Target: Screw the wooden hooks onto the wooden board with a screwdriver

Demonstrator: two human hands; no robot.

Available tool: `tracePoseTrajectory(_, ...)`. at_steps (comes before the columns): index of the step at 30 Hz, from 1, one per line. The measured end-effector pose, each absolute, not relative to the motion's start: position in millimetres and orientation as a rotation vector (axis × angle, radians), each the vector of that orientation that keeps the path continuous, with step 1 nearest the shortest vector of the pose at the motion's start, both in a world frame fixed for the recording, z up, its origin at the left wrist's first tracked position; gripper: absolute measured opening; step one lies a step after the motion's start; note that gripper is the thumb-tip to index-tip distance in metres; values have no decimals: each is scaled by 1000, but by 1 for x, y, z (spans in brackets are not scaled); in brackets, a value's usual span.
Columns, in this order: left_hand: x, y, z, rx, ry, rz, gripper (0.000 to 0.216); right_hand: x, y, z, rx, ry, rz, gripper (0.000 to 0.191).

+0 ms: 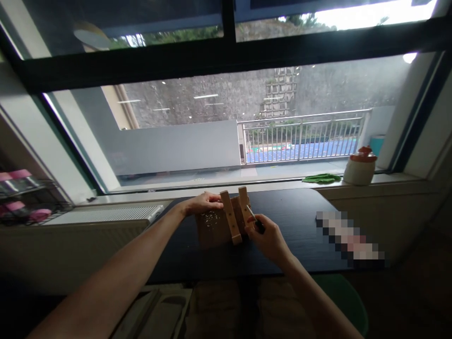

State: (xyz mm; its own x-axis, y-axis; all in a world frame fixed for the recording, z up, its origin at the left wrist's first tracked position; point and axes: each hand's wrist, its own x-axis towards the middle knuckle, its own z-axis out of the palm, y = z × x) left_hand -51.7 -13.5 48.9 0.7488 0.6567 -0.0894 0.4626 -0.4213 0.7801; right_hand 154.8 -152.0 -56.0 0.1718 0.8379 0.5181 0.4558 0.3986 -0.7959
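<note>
Green seat (pixel 348 296): nearest, low on the right, partly under the table edge
Right hand (pixel 266 238): on the near right of the workpiece, fingers closed round the dark handle of a screwdriver (pixel 254 219), with no gap showing in the grip
Screwdriver: thin shaft slants up and left from the fist; its tip sits at the side of the right slat (pixel 243 202), though whether it is seated in a screw head is too small to tell
Wooden board (pixel 212 230): lies flat on the dark table (pixel 300 221), near the middle, just left of the right hand; pale specks like sawdust dot its face
Left slat (pixel 231 221): runs near to far across the right part of the board, its near end reaching the board's near edge
Right slat: just beside the left one and roughly parallel, set a little farther back
Left hand (pixel 201 203): at the far left corner of the board, fingers curled over its far edge and touching the far end of the left slat, clamping the piece down
Progress, as a judgement: both slats are already in place on the board and fastening seems to be under way at the right one; how many fixings are in cannot be told
Blurred patch (pixel 348 235): on the right of the table, well apart from the hands
Radiator grille (pixel 106 215): far left, beyond the table edge
Wire rack (pixel 21 197): far left, holding pink-topped items
Green cloth (pixel 322 178): on the sill, far right
Ceramic jar (pixel 360 167): just right of the cloth
Railing (pixel 303 136): outside the window, farthest
</note>
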Motion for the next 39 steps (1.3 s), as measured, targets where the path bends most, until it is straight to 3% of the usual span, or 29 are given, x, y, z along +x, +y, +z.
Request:
tracePoseTrajectory(11,-44,-46,48,2578,1134,369,48,156,-152,-93,-1293,-1502,429,17)
tracePoseTrajectory(17,-37,-51,46,2718,1187,260,47,152,-177,-75,-1329,-1547,319,33)
tracePoseTrajectory(21,-31,-57,55,2683,1036,228,59,145,-188,-64,-1351,-1633,212,38)
tracePoseTrajectory(29,-31,-53,54,2560,1121,178,80,127,-184,-66,-1442,-1671,170,38)
tracePoseTrajectory(39,-28,-64,49,2735,1250,127,77,122,-184,-55,-1516,-1679,113,31)
